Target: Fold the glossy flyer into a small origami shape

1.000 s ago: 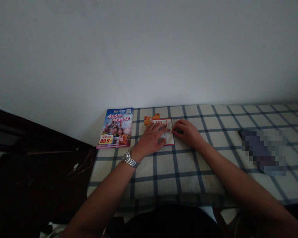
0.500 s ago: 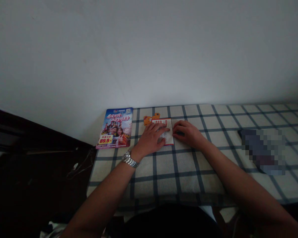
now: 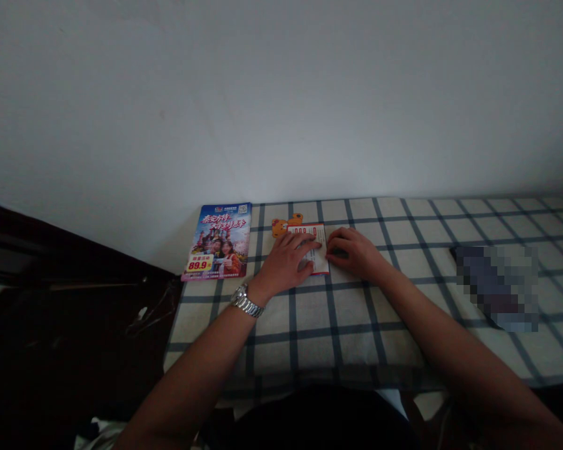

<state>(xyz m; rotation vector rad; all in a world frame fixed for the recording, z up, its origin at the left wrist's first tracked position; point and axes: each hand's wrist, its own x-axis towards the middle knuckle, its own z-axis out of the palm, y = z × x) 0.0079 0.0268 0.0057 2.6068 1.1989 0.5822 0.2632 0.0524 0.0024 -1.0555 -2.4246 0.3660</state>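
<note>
A small folded leaflet (image 3: 318, 257) with red borders and red and black print lies on the checked cloth. Spread across its left part is my left hand (image 3: 288, 259), fingers apart and lying flat, a metal watch on its wrist. My right hand (image 3: 354, 253) is closed, thumb and fingertips together at the leaflet's right edge. How much paper sits between those fingertips is hard to see. Behind the leaflet, an orange cartoon bear cutout (image 3: 279, 229) sticks out, partly covered by the paper and my left hand.
To the left lies a colourful poster-like flyer (image 3: 220, 240), apparently a stack. A dark object (image 3: 478, 275), partly blurred by pixelation, rests at the right. The checked cloth (image 3: 281, 337) ends at a front edge near my body. A white wall (image 3: 291, 100) rises behind.
</note>
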